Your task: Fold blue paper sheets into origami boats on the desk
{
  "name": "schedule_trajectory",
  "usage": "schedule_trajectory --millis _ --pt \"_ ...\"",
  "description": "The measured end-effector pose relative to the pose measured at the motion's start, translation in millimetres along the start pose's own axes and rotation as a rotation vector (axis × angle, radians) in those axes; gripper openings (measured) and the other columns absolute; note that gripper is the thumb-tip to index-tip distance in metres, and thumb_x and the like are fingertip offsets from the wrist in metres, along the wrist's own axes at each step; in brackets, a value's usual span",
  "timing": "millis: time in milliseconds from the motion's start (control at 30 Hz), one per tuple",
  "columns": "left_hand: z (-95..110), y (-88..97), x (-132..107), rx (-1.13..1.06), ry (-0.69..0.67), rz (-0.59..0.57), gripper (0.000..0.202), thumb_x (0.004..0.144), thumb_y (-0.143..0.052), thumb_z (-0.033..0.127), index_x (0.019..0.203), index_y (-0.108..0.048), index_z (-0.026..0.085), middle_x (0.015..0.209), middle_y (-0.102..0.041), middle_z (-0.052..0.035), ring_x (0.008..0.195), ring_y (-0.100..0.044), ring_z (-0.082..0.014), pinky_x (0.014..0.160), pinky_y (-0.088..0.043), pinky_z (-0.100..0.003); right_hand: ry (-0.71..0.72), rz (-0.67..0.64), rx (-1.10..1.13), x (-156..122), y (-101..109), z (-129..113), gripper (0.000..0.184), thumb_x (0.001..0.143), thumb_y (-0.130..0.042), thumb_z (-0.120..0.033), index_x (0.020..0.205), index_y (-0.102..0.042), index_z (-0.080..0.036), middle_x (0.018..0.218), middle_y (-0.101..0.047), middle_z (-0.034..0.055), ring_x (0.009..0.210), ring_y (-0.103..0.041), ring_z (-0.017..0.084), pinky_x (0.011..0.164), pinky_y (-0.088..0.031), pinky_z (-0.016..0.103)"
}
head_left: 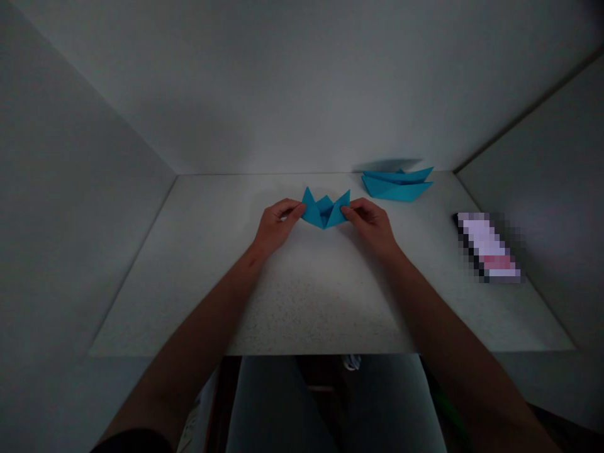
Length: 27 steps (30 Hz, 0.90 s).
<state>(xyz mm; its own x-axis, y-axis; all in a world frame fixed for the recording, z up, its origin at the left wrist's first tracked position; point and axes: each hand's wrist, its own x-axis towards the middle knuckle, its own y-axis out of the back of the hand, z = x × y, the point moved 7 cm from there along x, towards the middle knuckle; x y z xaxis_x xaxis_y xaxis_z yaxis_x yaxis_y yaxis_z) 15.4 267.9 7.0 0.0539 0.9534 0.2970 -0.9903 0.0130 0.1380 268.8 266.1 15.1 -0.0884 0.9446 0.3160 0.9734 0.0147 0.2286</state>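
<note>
A folded blue paper boat is held over the middle of the table, its two pointed ends up and a small peak between them. My left hand pinches its left end between thumb and fingers. On the opposite end, my right hand has the same kind of pinch. Behind and to the right, a second blue paper boat rests near the back wall, touched by neither hand.
The pale speckled table is bounded by a back wall and side walls. A phone, blurred into blocks, lies at the right by the side wall. My legs show below the front edge.
</note>
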Motion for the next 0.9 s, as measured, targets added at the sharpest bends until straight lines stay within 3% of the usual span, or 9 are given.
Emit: schedule_trajectory --millis 133,400,500,633,800,900 --pt "-9 5.5 4 -0.123 0.037 0.079 0.051 0.090 -0.084 0.070 0.087 -0.073 0.020 0.081 -0.073 -0.0019 0.075 -0.069 -0.0154 0.076 -0.061 -0.029 -0.042 0.051 0.087 4 8 9 0.052 0.089 -0.084 -0.074 0.085 -0.064 -0.026 0.080 -0.071 0.0002 0.079 -0.069 0.020 0.081 -0.060 0.037" --pt "-19 5.1 9 -0.373 0.056 0.116 0.061 0.087 -0.085 0.074 0.094 -0.054 0.023 0.096 -0.074 -0.0021 0.093 -0.079 -0.0206 0.098 -0.070 -0.047 -0.088 0.110 0.206 6 9 24 0.052 0.090 -0.083 -0.074 0.088 -0.058 -0.028 0.087 -0.073 0.0003 0.090 -0.077 0.024 0.097 -0.065 0.047" --pt "-19 1.4 8 -0.384 0.059 0.084 0.061 0.084 -0.088 0.073 0.102 -0.060 0.022 0.104 -0.079 -0.0054 0.099 -0.080 -0.0238 0.098 -0.070 -0.049 -0.065 0.102 0.223 5 7 22 0.052 0.091 -0.082 -0.074 0.088 -0.056 -0.029 0.086 -0.072 -0.0001 0.090 -0.076 0.024 0.097 -0.066 0.049" --pt "-15 -5.3 4 -0.288 0.107 0.013 0.068 0.068 -0.104 0.058 0.115 -0.073 0.021 0.104 -0.083 -0.0067 0.094 -0.080 -0.0249 0.090 -0.069 -0.043 -0.063 0.054 0.185 3 1 16 0.054 0.089 -0.083 -0.074 0.085 -0.057 -0.028 0.082 -0.071 0.0000 0.083 -0.072 0.022 0.089 -0.066 0.044" --pt "-10 -12.0 -2 -0.229 0.155 -0.015 0.046 0.071 -0.101 0.057 0.089 -0.082 0.020 0.090 -0.084 -0.0076 0.086 -0.080 -0.0265 0.084 -0.068 -0.042 -0.083 0.008 0.233 -3 -10 4 0.054 0.071 -0.100 -0.067 0.091 -0.069 -0.028 0.080 -0.069 -0.0028 0.073 -0.065 0.017 0.074 -0.061 0.035" --pt "-8 -18.4 -4 -0.207 0.155 -0.063 0.042 0.072 -0.100 0.057 0.079 -0.081 0.020 0.082 -0.082 -0.0054 0.078 -0.078 -0.0238 0.077 -0.066 -0.038 -0.104 -0.051 0.196 -6 -17 -4 0.047 0.072 -0.101 -0.061 0.092 -0.076 -0.025 0.084 -0.072 -0.0007 0.076 -0.066 0.018 0.073 -0.058 0.034"
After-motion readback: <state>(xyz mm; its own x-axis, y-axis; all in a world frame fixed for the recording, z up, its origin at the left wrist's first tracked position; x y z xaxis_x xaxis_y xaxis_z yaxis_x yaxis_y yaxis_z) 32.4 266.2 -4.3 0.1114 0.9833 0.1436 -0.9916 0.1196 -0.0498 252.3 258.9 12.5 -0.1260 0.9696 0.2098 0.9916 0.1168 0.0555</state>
